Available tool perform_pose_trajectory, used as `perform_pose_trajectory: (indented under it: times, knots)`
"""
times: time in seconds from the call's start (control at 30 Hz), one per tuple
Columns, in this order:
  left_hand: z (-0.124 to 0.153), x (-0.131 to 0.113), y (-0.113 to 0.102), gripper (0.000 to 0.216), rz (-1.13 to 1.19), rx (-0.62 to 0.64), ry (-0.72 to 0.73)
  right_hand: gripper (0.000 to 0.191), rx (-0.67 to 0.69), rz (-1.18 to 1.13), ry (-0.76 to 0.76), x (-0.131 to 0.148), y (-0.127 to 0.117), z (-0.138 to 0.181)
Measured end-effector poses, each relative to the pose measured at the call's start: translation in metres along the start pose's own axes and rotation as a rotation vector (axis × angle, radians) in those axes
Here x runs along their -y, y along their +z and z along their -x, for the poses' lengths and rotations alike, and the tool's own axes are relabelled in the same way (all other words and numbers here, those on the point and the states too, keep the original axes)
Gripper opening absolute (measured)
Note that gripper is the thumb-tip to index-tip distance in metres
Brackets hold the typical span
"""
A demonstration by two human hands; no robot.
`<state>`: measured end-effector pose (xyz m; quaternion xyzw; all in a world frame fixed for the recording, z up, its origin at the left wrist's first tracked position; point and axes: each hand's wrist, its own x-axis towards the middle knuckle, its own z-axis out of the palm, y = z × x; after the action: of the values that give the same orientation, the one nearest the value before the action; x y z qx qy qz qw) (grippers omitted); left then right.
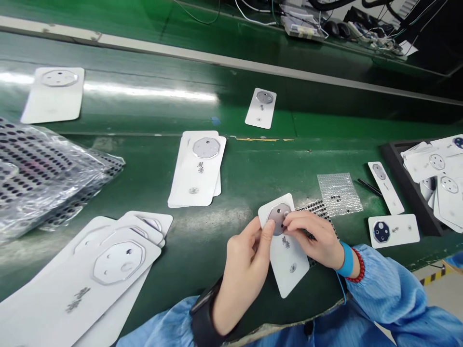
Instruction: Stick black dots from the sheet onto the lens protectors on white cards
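A white rounded panel [287, 265] with a grey octagonal plate [278, 220] near its top and dark lettering below is held tilted over the bench. My left hand [249, 262] grips its left edge, the thumb lying on the plate. My right hand [314, 236] is closed in a pinch at the plate's right side, near its small holes. Whatever is between those fingertips is too small or hidden to make out. Partly under my right hand and the panel lies a sheet of black dots [316, 209]. A clear sheet [340, 193] with a few black dots left on it lies just beyond.
Similar panels lie in stacks at the near left [119, 289] and centre [197, 168]. Single panels rest farther back and at right [394, 230], near black tweezers [369, 187]. A black tray [392, 159] holds several panels. Plastic-wrapped dot sheets [47, 178] lie left.
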<state>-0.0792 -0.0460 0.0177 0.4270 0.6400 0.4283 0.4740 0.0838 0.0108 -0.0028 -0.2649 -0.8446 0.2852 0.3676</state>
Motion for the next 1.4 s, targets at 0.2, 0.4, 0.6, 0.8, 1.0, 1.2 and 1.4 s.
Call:
perform_pose_trajectory:
  times: [0.2, 0.4, 0.6, 0.8, 1.0, 1.2, 1.4]
  knots:
    - [-0.008, 0.004, 0.003, 0.032, 0.055, 0.003, -0.044, 0.012, -0.001, 0.017, 0.009, -0.006, 0.007, 0.000]
    - [-0.011, 0.007, 0.005, 0.034, 0.052, 0.012, -0.061, 0.019, 0.026, -0.011, 0.023, -0.010, 0.009, 0.000]
    - [-0.012, 0.008, 0.003, 0.035, 0.038, 0.032, -0.059, 0.022, 0.033, -0.016, -0.005, -0.010, 0.008, -0.002]
    - [-0.014, 0.009, 0.003, 0.034, 0.085, 0.054, -0.085, 0.018, 0.031, -0.031, 0.005, -0.011, 0.007, 0.000]
    - [-0.016, 0.015, 0.005, 0.035, 0.052, 0.050, -0.114, 0.021, 0.072, -0.072, 0.067, -0.014, 0.008, 0.000]
    - [-0.021, 0.021, 0.003, 0.035, 0.047, 0.060, -0.084, 0.022, 0.091, -0.084, 0.077, -0.014, 0.009, -0.003]
    - [-0.025, 0.026, 0.002, 0.034, 0.112, 0.054, -0.037, 0.017, 0.050, -0.097, 0.048, -0.018, 0.011, -0.001]
